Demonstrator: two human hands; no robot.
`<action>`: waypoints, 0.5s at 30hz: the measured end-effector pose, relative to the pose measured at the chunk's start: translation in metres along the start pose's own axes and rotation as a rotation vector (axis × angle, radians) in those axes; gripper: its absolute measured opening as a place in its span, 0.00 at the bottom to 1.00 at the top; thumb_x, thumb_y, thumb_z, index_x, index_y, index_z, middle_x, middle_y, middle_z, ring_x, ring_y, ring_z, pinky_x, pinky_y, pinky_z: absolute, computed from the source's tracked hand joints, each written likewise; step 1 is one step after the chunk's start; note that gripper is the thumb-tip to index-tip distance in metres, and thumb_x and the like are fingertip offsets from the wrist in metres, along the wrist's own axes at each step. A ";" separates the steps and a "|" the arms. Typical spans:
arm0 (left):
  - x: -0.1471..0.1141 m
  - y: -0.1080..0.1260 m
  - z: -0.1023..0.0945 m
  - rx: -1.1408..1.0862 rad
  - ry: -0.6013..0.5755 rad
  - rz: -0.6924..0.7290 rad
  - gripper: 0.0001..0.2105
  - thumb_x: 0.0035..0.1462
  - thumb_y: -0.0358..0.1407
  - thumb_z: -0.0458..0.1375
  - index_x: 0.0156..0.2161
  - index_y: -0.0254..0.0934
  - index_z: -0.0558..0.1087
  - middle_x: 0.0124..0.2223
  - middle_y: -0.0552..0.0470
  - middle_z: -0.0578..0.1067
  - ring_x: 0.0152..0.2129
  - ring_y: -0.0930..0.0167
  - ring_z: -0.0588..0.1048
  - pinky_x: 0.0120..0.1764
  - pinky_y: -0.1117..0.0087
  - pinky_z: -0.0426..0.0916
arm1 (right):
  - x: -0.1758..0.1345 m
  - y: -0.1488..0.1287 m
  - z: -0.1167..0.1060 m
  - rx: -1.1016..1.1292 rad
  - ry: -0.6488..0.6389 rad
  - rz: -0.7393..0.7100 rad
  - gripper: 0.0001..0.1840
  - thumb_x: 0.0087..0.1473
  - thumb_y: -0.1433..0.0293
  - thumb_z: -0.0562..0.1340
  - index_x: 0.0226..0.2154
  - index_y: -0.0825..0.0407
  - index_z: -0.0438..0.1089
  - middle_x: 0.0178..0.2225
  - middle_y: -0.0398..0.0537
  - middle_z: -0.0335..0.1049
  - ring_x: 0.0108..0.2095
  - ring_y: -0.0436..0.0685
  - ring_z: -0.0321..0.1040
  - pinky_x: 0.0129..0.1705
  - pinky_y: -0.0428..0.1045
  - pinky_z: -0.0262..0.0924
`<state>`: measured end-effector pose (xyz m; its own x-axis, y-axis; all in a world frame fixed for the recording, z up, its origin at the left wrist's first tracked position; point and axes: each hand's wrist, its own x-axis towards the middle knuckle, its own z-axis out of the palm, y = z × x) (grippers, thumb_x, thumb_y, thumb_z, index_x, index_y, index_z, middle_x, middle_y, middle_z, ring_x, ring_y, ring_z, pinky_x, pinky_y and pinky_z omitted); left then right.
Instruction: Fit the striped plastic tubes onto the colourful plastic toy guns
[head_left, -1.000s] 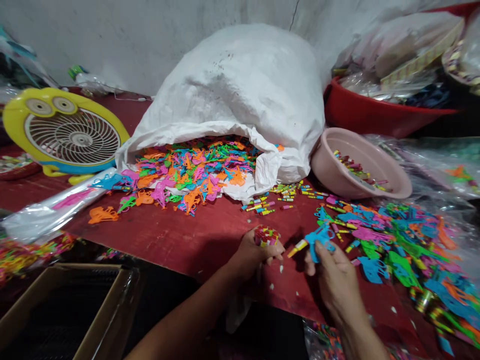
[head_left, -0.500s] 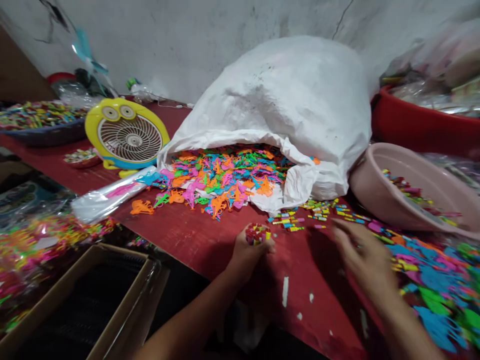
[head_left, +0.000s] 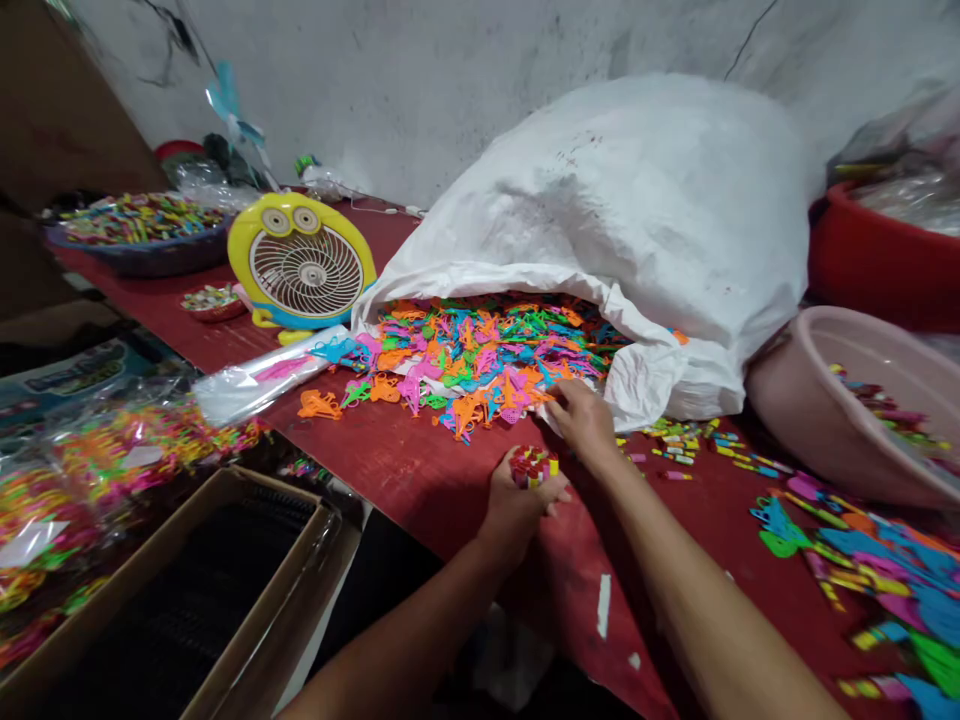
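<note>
A person's left hand (head_left: pixel 517 500) is closed around a bundle of small coloured tubes (head_left: pixel 531 466) just above the red surface (head_left: pixel 420 470), while the right hand (head_left: pixel 581 420), fingers loosely open, reaches into the plastic toy pieces (head_left: pixel 480 355) spilling from a white sack (head_left: pixel 637 220) at centre. Light, stiff and thin, the pieces look best pinched singly by an edge.

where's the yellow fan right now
In the head view the yellow fan stands upright at the left on the red table, just left of the white sack that spills coloured plastic toys.
</note>
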<state>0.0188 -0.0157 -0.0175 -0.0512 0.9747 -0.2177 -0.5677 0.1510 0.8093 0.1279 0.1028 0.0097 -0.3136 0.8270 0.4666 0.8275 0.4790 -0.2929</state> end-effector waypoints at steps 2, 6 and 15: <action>0.000 0.000 -0.001 -0.029 0.020 0.010 0.18 0.40 0.35 0.70 0.35 0.33 0.67 0.25 0.53 0.74 0.17 0.75 0.70 0.19 0.77 0.62 | -0.020 0.002 -0.020 -0.020 0.032 0.003 0.07 0.60 0.70 0.57 0.36 0.53 0.72 0.35 0.51 0.71 0.37 0.57 0.67 0.38 0.50 0.58; -0.002 0.001 -0.001 -0.075 0.076 0.039 0.19 0.40 0.35 0.69 0.36 0.33 0.67 0.26 0.54 0.74 0.20 0.73 0.73 0.20 0.77 0.62 | -0.067 0.002 -0.056 0.097 0.085 0.031 0.08 0.61 0.69 0.58 0.39 0.52 0.72 0.36 0.51 0.71 0.38 0.58 0.68 0.41 0.51 0.59; -0.012 0.000 0.014 -0.075 -0.023 -0.036 0.15 0.41 0.36 0.69 0.33 0.32 0.70 0.25 0.52 0.74 0.19 0.74 0.70 0.20 0.76 0.61 | -0.151 -0.015 -0.079 0.194 -0.006 0.141 0.08 0.62 0.67 0.58 0.42 0.50 0.71 0.36 0.48 0.71 0.36 0.56 0.69 0.37 0.49 0.62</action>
<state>0.0308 -0.0254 -0.0071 -0.0110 0.9725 -0.2327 -0.6286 0.1743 0.7579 0.1999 -0.0522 0.0091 -0.2044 0.8914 0.4044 0.7589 0.4053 -0.5097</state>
